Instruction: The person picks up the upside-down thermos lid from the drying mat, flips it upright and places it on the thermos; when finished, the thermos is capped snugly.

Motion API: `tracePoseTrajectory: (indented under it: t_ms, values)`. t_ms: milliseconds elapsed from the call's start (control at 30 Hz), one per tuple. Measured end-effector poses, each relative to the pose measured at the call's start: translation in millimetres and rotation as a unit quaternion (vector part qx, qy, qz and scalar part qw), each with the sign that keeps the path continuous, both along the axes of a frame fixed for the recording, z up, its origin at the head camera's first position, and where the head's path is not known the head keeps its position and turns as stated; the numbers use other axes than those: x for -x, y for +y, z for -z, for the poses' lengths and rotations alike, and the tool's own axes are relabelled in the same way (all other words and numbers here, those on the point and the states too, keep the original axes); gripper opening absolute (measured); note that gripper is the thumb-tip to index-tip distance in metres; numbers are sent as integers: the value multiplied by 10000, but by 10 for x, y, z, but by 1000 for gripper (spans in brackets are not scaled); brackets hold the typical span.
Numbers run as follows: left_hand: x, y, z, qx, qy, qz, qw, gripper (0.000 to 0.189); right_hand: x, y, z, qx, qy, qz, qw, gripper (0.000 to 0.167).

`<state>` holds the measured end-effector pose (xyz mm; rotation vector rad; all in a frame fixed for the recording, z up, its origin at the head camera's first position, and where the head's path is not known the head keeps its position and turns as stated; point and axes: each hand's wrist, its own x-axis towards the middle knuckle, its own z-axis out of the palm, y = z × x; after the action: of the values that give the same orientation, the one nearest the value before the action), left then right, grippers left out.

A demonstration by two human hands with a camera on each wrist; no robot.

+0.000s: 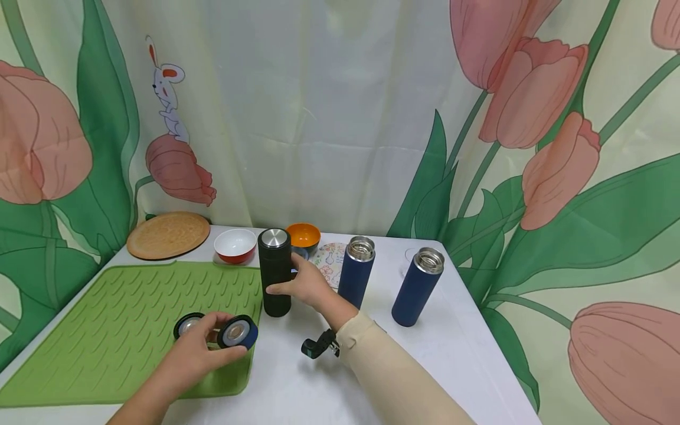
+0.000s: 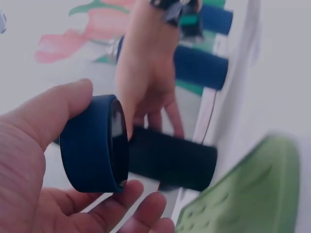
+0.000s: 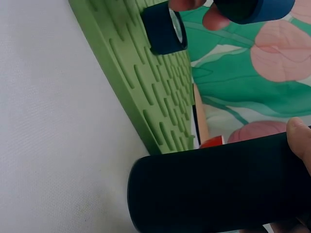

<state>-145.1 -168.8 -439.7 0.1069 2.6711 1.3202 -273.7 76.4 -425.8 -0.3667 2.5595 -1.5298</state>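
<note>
Pinching a round dark-blue flask lid (image 1: 238, 333) above the ribbed green silicone mat (image 1: 106, 330), the left hand (image 1: 196, 354) hovers beside a second lid (image 1: 187, 324). The right hand (image 1: 305, 286) grips the upright black cylindrical flask (image 1: 275, 273) on the white counter (image 1: 457, 366), before tulip-printed curtains (image 1: 558, 147).

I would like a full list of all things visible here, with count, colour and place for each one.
black flask: 1, black, capped, upright at the mat's right edge
blue flasks: 2, navy, open, upright on the table's right part
blue lid: 1, navy, in the left hand
second lid: 1, dark, on the mat
green mat: 1, green, table's left part
white bowl: 1, white and red, behind the mat
orange bowl: 1, orange, behind the black flask
round board: 1, tan, back left
table: 1, white
left hand: holds the blue lid
right hand: grips the black flask
</note>
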Motion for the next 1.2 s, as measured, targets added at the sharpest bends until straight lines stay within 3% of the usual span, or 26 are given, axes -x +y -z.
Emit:
tracePoseTrajectory:
  t_ms: [233, 400, 733, 900, 1033, 1200]
  values:
    - [-56, 275, 27, -360, 243, 128, 9990, 77, -18, 6, -10, 15, 17, 35, 10000, 80]
    - [-79, 412, 8, -564, 196, 174, 9981, 77, -20, 11, -27, -3, 20, 50, 10000, 79]
    - [-127, 529, 5, -656, 659, 253, 9953, 71, -75, 9, 68, 132, 193, -4, 9997, 71]
    - [-136, 564, 29, -712, 503, 106, 9961, 73, -211, 123, 68, 170, -161, 10, 9997, 72]
    - [-95, 603, 4, -846, 292, 55, 9960, 74, -372, 295, -7, 155, -395, -3, 9991, 58]
    - [-37, 613, -49, -1027, 392, 202, 9937, 75, -631, 458, -109, 184, -497, -459, 9975, 49]
